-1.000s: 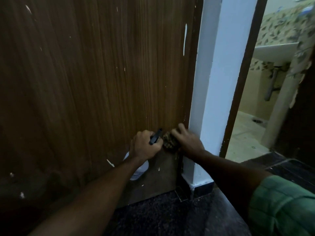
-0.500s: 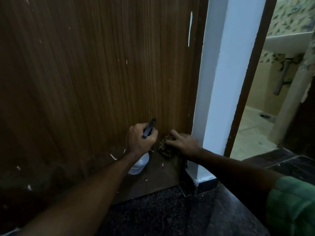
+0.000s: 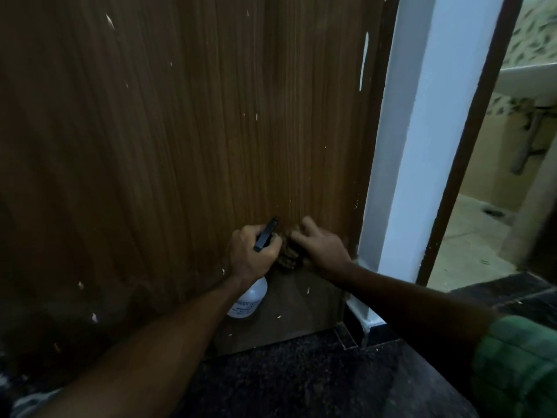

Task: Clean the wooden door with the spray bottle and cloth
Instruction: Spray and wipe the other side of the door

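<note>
The brown wooden door fills the left and middle of the view, flecked with small white marks. My left hand grips the black trigger head of a spray bottle, whose white body hangs below the fist close to the door. Right beside it, my right hand presses a dark patterned cloth against the lower door with its fingers spread over it. Most of the cloth is hidden under that hand.
A white door jamb stands just right of my hands, with a dark frame strip beyond it. Through the opening I see a tiled bathroom with a white washbasin and its drain pipe. Dark speckled stone floor lies below the door.
My right hand with the cloth has slid left along the lower door, away from the jamb and up against my left hand. The spray bottle stays held near the same spot.
</note>
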